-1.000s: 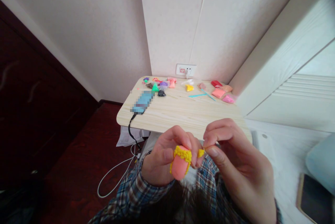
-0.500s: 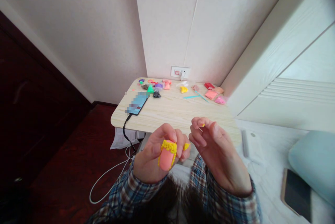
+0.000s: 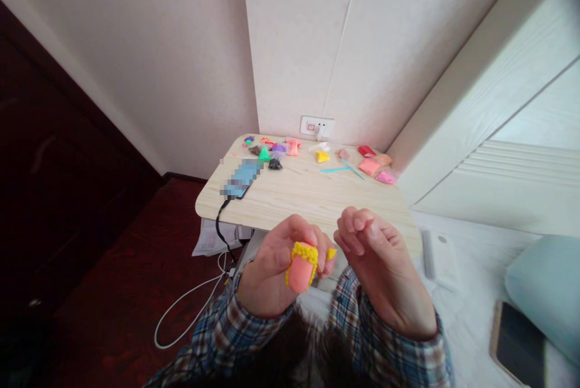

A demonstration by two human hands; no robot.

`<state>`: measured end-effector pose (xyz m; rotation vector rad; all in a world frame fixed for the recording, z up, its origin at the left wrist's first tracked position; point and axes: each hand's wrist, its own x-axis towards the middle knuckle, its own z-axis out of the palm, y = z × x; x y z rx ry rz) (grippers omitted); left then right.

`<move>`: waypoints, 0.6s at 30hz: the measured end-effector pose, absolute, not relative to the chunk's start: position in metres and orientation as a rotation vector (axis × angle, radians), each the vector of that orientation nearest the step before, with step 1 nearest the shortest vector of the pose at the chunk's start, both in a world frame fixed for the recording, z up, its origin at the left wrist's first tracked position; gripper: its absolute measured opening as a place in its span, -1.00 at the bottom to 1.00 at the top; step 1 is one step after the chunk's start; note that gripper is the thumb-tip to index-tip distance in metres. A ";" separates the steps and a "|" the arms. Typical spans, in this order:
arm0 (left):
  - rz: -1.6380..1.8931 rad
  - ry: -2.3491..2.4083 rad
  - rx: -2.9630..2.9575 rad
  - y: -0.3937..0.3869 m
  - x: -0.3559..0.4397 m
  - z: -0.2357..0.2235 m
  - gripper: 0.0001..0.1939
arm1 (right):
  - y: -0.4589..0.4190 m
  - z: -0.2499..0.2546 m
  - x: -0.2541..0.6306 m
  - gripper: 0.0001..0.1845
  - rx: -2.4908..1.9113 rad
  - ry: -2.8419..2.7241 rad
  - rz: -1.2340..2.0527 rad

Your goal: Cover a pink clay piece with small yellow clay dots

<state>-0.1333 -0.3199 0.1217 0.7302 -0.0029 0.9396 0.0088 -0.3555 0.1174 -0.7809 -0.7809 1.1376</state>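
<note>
A salmon-pink clay figure (image 3: 300, 274), rounded at the bottom, has a thick band of yellow clay beads (image 3: 305, 251) across its top and more beads down its sides. My left hand (image 3: 276, 264) grips it between thumb and fingers, just off the table's front edge. A pointed lump of yellow clay (image 3: 331, 253) also sticks out from the farther fingers of that hand. To the right, my right hand (image 3: 378, 255) is raised with the thumb pressed against the curled fingertips. The small bit of yellow clay seen there earlier is hidden under the thumb.
On the wooden table (image 3: 290, 194) lie a phone (image 3: 243, 178) with a black cable, several coloured clay packets (image 3: 370, 166), a yellow clay lump (image 3: 322, 156) and blue sticks (image 3: 335, 169). Another phone (image 3: 519, 342) rests at the right. A wall socket (image 3: 317, 127) is behind.
My right hand has drawn yellow clay from beside my left fingers, then lifted away and turned palm inward. Its thumb has since closed over the bit. My left hand keeps its hold.
</note>
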 end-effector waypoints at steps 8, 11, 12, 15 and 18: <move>0.981 0.079 0.773 -0.320 -0.131 0.110 -0.77 | -0.361 0.120 0.008 -0.70 -0.824 -0.838 1.042; 1.000 0.187 0.830 -0.320 -0.132 0.110 -0.71 | -0.365 0.122 0.008 -0.62 -0.819 -0.863 1.008; 0.997 0.220 0.844 -0.321 -0.132 0.112 -0.69 | -0.366 0.123 0.008 -0.60 -0.823 -0.863 0.995; 0.967 0.238 0.878 -0.322 -0.132 0.115 -0.69 | -0.369 0.126 0.010 -0.66 -0.844 -0.910 0.940; 0.969 0.238 0.907 -0.322 -0.132 0.116 -0.72 | -0.372 0.128 0.011 -0.81 -0.876 -0.996 0.855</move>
